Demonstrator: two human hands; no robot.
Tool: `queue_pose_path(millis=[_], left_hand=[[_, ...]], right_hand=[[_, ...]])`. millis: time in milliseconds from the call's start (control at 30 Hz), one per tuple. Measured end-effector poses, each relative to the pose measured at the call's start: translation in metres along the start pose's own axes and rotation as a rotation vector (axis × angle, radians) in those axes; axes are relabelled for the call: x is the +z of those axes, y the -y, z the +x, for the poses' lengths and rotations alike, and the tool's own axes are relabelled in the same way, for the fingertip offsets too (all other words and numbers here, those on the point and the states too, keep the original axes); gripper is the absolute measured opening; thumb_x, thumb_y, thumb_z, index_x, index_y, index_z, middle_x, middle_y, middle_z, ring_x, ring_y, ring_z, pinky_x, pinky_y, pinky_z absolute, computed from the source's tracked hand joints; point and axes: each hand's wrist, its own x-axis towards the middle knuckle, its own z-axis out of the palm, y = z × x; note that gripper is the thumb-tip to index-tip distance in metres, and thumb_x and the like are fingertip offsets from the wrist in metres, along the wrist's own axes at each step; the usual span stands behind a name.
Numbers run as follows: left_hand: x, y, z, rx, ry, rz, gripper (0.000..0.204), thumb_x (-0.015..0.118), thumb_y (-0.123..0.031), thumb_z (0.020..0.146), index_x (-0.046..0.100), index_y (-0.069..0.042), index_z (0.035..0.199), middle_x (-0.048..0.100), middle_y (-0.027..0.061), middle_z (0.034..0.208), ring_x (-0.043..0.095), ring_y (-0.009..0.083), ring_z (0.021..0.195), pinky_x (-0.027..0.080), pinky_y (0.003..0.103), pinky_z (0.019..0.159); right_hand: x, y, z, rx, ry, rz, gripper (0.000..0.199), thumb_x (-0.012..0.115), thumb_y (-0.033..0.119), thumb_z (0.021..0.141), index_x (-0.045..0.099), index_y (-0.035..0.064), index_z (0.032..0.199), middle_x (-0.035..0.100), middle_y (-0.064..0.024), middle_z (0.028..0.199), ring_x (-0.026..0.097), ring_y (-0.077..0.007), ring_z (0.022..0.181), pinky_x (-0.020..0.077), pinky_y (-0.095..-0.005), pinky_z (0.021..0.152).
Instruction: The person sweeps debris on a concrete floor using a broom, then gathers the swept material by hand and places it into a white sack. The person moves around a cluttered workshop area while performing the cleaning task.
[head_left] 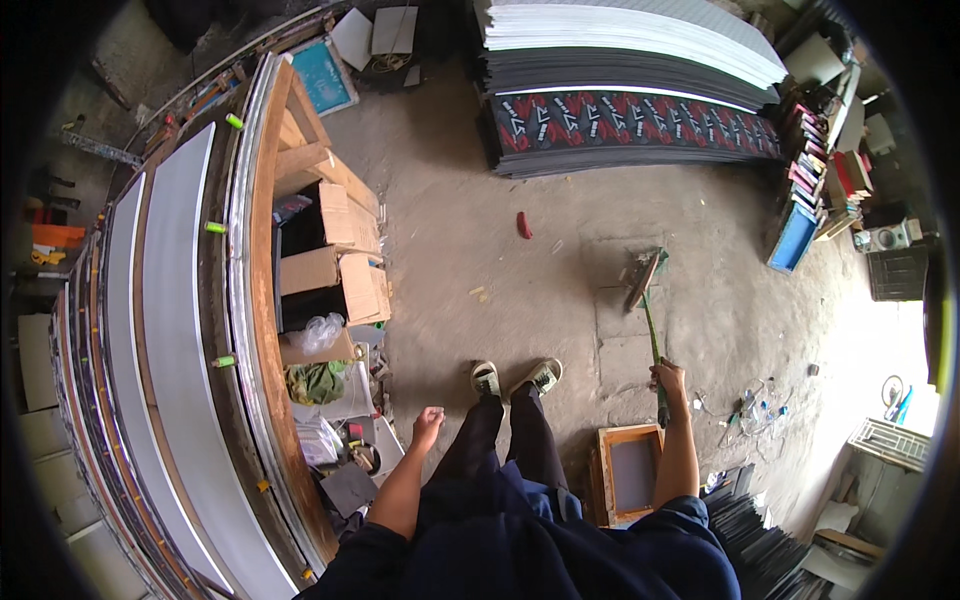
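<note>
The right hand is closed around the upper part of a long-handled broom, with a short length of green handle reaching back past the fist toward the forearm. The broom's wide head lies ahead of that hand and a little to its left, down at the concrete floor; its bristles are too small to make out. The left hand hangs well apart, off the broom, fingers loosely curled; whether it holds anything small, I cannot tell.

The handle looks thin, stiff and light, so most of the weight probably sits at the far end, away from the fist. A smooth shaft like this may roll in a single grip, letting the head twist. One hand near the top suits reach; a second hand lower down, between the fist and the head, should steady it. Nothing about it seems fragile. A wooden frame stands just behind the right hand, where the handle's butt could knock it
</note>
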Motion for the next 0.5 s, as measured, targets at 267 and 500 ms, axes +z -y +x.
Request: queue_pose_path(millis=[267,500], left_hand=[[0.026,-0.058,0.019,-0.093,0.057,-0.022,0.014,0.051,-0.009,0.077,0.05,0.001,0.087,0.057,0.0086,0.08,0.056,0.0141,0.071,0.046,0.024,0.06],[0.044,-0.081,0.032,-0.103,-0.043,-0.16,0.015,0.05,-0.008,0.077,0.049,0.0,0.089,0.055,0.0088,0.084,0.055,0.0143,0.072,0.047,0.024,0.06]], right_hand=[[0.055,0.056,-0.041,0.01,0.391,0.127,0.041,0.048,0.007,0.075,0.04,0.0064,0.115,0.047,-0.0025,0.06,0.041,-0.0079,0.041,0.0399,-0.0227,0.039],[0.199,0.105,0.046,0.026,0.595,0.113,0.031,0.053,0.007,0.072,0.049,0.0014,0.102,0.049,-0.0038,0.058,0.044,-0.0101,0.041,0.0399,-0.0246,0.037]])
